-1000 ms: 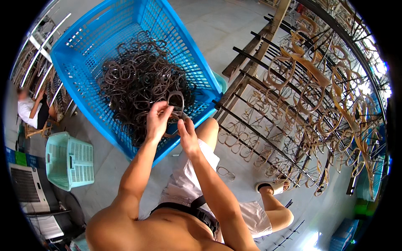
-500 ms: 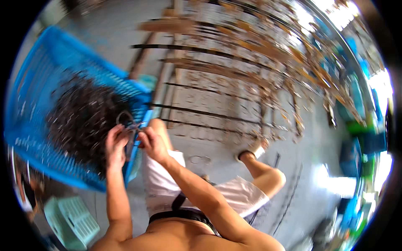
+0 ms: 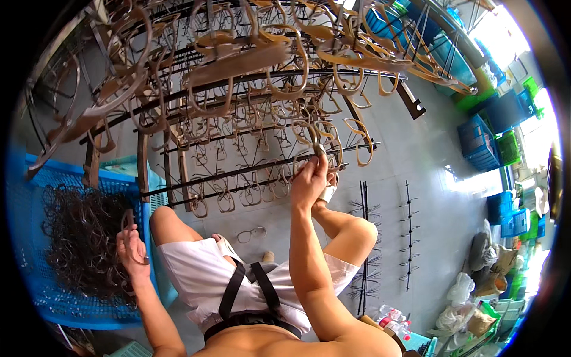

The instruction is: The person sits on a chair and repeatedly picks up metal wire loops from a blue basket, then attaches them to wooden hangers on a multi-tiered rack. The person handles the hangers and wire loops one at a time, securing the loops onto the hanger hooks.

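- Pinches a brown spectacle frame [image 3: 316,141] between the thumb and fingertips of the right hand [image 3: 310,180], arm stretched forward.
- Reaches with that hand to a black rod [image 3: 208,179] at the front of a rack with brown uprights [image 3: 143,163]; cannot tell, among so many overlapping rims, about any contact between frame and rod.
- Curls the fingers of the left hand [image 3: 134,250] around a dark spectacle frame [image 3: 127,220], with part of a rim poking up above the fingertips; cannot tell the number of pieces gripped.
- Keeps this left hand low, over the right edge of a blue slatted basket [image 3: 59,321], just beside a tangled heap of dark spectacle frames [image 3: 89,244] inside.
- Faces row upon row of hanging brown and amber spectacle frames [image 3: 285,59] on the rack, large and close at the top of the view, smaller on the lower rods.
- Sits with knees apart, in white shorts [image 3: 190,268], a black belt [image 3: 253,322] and black straps, with a pale slipper [image 3: 327,189] on the right foot.
- Has a loose clear spectacle frame [image 3: 250,235] on the grey floor between the knees and the rack.
- Has spiked black rods [image 3: 408,232] on the floor to the right, near plastic bottles [image 3: 395,324]; farther right, blue crates [image 3: 479,146] and white plastic bags [image 3: 461,288].
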A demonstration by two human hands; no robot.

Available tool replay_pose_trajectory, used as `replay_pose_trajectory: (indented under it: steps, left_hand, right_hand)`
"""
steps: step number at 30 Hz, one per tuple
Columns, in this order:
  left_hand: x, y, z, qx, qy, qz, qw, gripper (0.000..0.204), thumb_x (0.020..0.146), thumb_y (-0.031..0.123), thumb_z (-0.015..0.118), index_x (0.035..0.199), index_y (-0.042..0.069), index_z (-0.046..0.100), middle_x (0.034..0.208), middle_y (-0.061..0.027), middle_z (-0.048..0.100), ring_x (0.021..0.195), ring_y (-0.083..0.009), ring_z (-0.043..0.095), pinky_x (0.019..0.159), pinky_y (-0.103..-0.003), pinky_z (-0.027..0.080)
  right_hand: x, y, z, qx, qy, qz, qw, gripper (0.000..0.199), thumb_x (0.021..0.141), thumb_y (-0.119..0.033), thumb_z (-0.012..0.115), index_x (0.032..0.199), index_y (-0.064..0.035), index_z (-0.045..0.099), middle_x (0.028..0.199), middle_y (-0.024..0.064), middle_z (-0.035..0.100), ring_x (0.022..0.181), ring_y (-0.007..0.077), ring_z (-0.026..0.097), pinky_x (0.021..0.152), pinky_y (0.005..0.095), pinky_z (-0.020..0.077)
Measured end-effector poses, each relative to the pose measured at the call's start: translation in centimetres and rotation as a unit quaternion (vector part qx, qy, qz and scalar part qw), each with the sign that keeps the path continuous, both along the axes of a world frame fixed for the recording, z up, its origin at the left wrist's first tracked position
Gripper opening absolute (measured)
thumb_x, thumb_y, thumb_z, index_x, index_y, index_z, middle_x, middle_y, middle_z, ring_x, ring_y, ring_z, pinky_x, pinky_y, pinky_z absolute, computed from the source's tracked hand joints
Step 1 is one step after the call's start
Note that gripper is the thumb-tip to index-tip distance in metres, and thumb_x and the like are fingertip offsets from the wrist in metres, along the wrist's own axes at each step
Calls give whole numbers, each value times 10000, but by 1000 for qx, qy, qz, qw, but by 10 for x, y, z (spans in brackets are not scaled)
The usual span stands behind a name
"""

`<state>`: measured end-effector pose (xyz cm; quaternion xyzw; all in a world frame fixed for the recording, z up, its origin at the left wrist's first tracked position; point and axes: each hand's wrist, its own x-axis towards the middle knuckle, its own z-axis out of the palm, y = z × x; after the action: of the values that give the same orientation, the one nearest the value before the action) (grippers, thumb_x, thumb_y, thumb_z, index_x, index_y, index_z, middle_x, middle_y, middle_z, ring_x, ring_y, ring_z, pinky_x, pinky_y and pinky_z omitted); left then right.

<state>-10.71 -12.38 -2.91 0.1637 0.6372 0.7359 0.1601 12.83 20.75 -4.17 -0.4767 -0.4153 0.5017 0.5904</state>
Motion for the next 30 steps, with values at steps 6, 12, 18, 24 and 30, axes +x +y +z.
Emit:
replay_pose_trajectory:
  steps: [6, 12, 18, 24, 30]
  left_hand:
    - [21, 81, 21, -61, -40, -36, 997, 483, 944, 398, 434, 1239, 19, 494, 756, -18, 537, 407, -23, 287, 379, -186, 186]
    - [19, 118, 23, -58, -52, 10, 997, 395, 918, 336, 519, 1150, 16, 533, 798, -35, 528, 403, -29, 344, 368, -183, 244]
    - [14, 120, 13, -61, -83, -2, 995, 251, 888, 250, 588, 1026, 40, 573, 849, -57, 585, 426, -23, 389, 372, -177, 245]
    - [2, 116, 0, -35, -131, -4, 991, 235, 866, 237, 629, 1004, 50, 597, 875, -48, 625, 439, -11, 359, 392, -179, 228]
    - [6, 115, -4, -26, -140, 12, 990, 242, 868, 246, 628, 999, 44, 601, 858, -35, 625, 445, -9, 334, 400, -185, 209]
  right_hand:
    - [-4, 6, 12, -79, 26, 49, 995, 215, 943, -136, 437, 1099, -36, 547, 577, -16, 477, 460, 61, 425, 412, 221, 365]
    - [-3, 12, -2, -77, 1, 31, 997, 249, 933, -147, 465, 1136, -31, 548, 581, 16, 519, 465, 81, 473, 435, 241, 404]
    - [-3, 15, -12, -49, -40, 33, 997, 228, 949, -147, 450, 1124, -20, 522, 580, -20, 450, 428, 55, 394, 380, 212, 364]
    - [0, 12, -5, -58, -21, 59, 996, 247, 944, -148, 455, 1144, -18, 521, 579, -19, 458, 448, 52, 411, 404, 211, 373]
    - [-2, 4, -12, -41, 9, 40, 998, 307, 942, -128, 455, 1216, -1, 506, 565, -33, 432, 458, 43, 381, 426, 209, 369]
